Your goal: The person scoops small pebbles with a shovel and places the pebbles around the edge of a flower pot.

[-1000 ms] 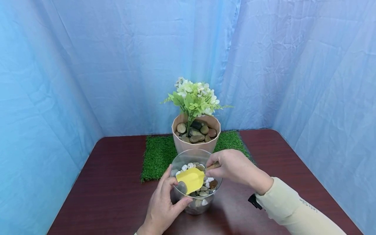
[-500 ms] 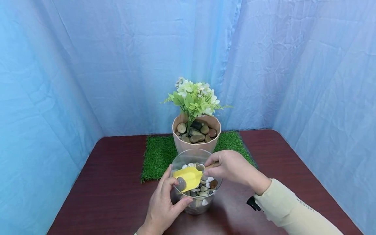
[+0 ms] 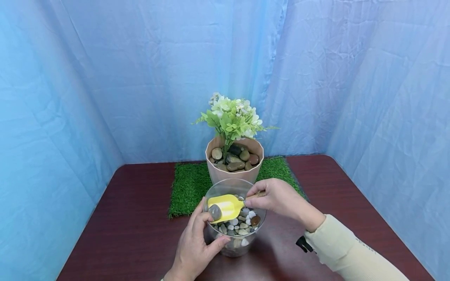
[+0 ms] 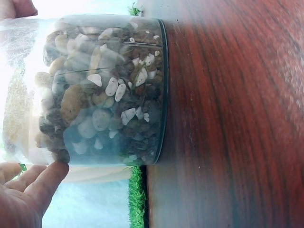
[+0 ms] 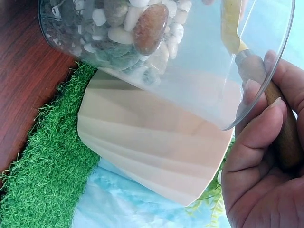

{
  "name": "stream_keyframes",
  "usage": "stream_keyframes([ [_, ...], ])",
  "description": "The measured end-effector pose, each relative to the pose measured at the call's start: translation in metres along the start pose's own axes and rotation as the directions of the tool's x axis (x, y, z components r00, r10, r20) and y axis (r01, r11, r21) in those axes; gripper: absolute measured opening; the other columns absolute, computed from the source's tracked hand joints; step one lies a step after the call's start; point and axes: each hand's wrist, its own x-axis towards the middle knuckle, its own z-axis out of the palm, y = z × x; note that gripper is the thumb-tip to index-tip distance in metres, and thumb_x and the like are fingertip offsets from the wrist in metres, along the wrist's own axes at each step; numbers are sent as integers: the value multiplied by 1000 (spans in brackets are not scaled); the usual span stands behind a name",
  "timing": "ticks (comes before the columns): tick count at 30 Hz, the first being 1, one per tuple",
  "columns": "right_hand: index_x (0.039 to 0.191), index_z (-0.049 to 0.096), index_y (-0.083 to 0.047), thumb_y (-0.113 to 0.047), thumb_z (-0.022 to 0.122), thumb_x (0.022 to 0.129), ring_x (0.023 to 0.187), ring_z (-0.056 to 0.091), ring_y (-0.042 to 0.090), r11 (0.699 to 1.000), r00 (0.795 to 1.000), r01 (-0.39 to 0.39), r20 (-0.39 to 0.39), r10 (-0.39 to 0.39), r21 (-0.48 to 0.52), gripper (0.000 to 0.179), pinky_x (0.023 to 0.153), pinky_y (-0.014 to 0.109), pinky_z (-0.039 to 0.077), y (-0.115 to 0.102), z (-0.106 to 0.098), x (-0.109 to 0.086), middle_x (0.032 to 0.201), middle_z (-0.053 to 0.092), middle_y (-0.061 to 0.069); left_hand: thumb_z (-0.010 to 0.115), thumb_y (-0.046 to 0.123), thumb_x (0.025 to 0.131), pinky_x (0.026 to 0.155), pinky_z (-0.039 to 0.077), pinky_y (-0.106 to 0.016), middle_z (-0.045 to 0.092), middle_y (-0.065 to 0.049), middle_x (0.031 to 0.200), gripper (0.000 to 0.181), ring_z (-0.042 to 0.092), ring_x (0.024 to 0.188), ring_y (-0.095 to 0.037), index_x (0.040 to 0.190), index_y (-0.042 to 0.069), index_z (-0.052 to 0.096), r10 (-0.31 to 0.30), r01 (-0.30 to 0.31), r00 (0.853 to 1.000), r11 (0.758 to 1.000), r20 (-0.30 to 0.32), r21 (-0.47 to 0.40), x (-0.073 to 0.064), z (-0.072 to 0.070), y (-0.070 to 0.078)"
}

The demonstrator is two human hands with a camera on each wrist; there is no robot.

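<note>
A clear round container (image 3: 234, 249) stands on the table, partly filled with white, grey and brown pebbles (image 4: 71, 102). My left hand (image 3: 197, 238) holds its near left side, fingers at the rim and thumb along the front. My right hand (image 3: 281, 199) grips the wooden handle (image 5: 278, 114) of a small hand shovel with a yellow blade (image 3: 228, 205). Inside the container's mouth, the blade lies over the pebbles and points left. A smooth grey stone (image 3: 215, 212) rests on the blade's left end, close to my left fingers; whether they touch is unclear.
Directly behind the container stands a pale pink pot (image 3: 234, 177) with stones and an artificial plant (image 3: 233, 117) with white flowers. Under it lies a green turf mat (image 3: 190, 187). Blue curtains (image 3: 168, 78) surround the dark red table (image 3: 140, 218).
The yellow blade has shifted left and risen, carrying the grey stone and uncovering more pebbles below. My left hand and the container have stayed in place.
</note>
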Motion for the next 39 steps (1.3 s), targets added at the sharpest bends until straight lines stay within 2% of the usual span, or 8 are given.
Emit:
stream_keyframes([
  [6, 99, 81, -28, -39, 81, 92, 84, 63, 11, 999, 1000, -20, -1, 20, 26, 13, 66, 30, 52, 4, 0, -1, 96, 75, -18, 86, 47, 85, 104, 47, -16, 40, -19, 163, 57, 56, 138, -36, 116, 10, 55, 6, -6, 1000, 1000, -3, 4, 0, 0, 0],
  [11, 101, 80, -29, -44, 79, 92, 80, 62, 13, 997, 999, -47, -1, 47, 64, 17, 65, 31, 52, 6, -3, -3, 96, 75, -14, 87, 45, 84, 95, 59, -32, 39, -18, 164, 55, 58, 136, -33, 112, 12, 53, -20, 20, 1000, 1000, 17, 3, 0, -1, 2],
  [15, 105, 80, -29, -45, 78, 92, 79, 64, 13, 993, 998, -68, 4, 68, 94, 20, 67, 32, 53, 8, -7, -5, 98, 74, -11, 88, 44, 83, 91, 61, -41, 40, -19, 163, 55, 58, 136, -34, 111, 13, 52, -30, 30, 999, 1000, 21, 2, 1, -1, 3],
  [24, 111, 78, -24, -44, 79, 92, 86, 68, 18, 973, 993, -114, 35, 109, 199, 28, 73, 39, 56, 7, -17, -11, 105, 75, -5, 88, 42, 83, 92, 61, -41, 37, -18, 165, 55, 58, 135, -33, 111, 13, 51, -52, 52, 998, 999, 38, -2, 1, -2, 3],
  [30, 114, 76, -20, -39, 80, 92, 85, 72, 18, 960, 991, -130, 66, 118, 247, 30, 71, 38, 58, 4, -22, -15, 99, 80, -4, 89, 41, 82, 92, 60, -40, 37, -15, 165, 55, 60, 133, -33, 111, 13, 52, -55, 55, 998, 999, 35, 0, 0, -3, 4],
  [35, 115, 76, -17, -37, 80, 92, 90, 74, 16, 953, 992, -129, 46, 121, 273, 30, 72, 36, 58, 1, -25, -17, 102, 80, -3, 91, 37, 81, 91, 61, -40, 37, -18, 164, 55, 62, 131, -34, 111, 13, 51, -65, 65, 997, 998, 42, -7, 0, -3, 5],
  [39, 111, 77, -24, -41, 80, 92, 96, 74, 14, 956, 991, -130, 3, 134, 262, 26, 74, 36, 58, 0, -28, -19, 105, 79, -5, 92, 33, 80, 89, 62, -39, 37, -20, 164, 55, 65, 125, -35, 110, 12, 50, -64, 64, 997, 998, 44, -15, 0, -3, 5],
])
